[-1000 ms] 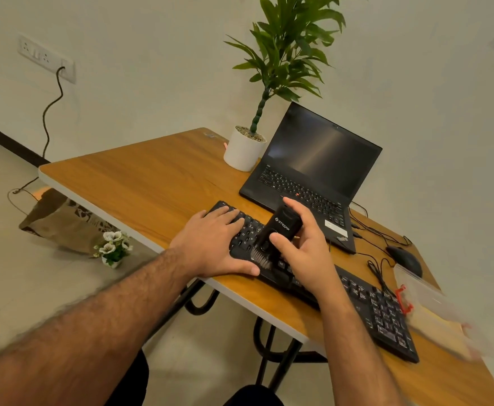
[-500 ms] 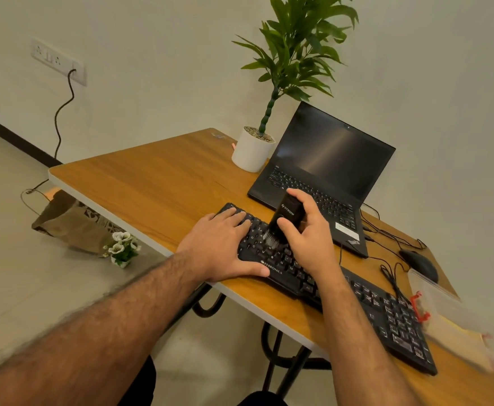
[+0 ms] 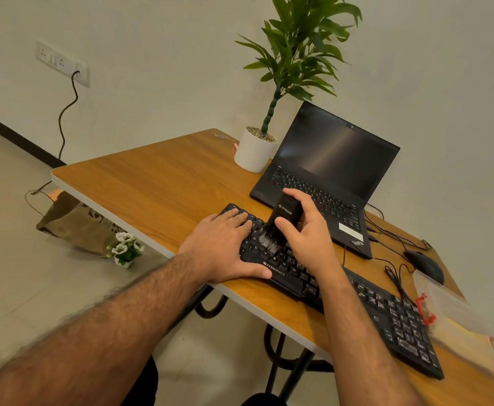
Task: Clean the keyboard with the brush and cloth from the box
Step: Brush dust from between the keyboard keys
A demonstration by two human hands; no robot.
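Observation:
A black keyboard [image 3: 386,317] lies along the near edge of the wooden table [image 3: 166,183]. My left hand [image 3: 222,244] lies flat on the keyboard's left end, fingers straight, thumb along its front edge. My right hand [image 3: 304,232] grips a black brush [image 3: 284,215] upright, its grey bristles down on the keys just right of my left fingers. A clear plastic box [image 3: 451,312] with a red clip stands at the keyboard's right end. No cloth is in view.
An open black laptop [image 3: 328,168] sits behind the keyboard, with a potted plant [image 3: 254,150] to its left. A black mouse [image 3: 424,265] and loose cables lie at the right. A brown bag [image 3: 73,224] and a small flower pot [image 3: 125,250] are on the floor.
The brush has moved away from the table's near edge, up the key rows at the keyboard's left part. My left hand stays put. The camera view has shifted left.

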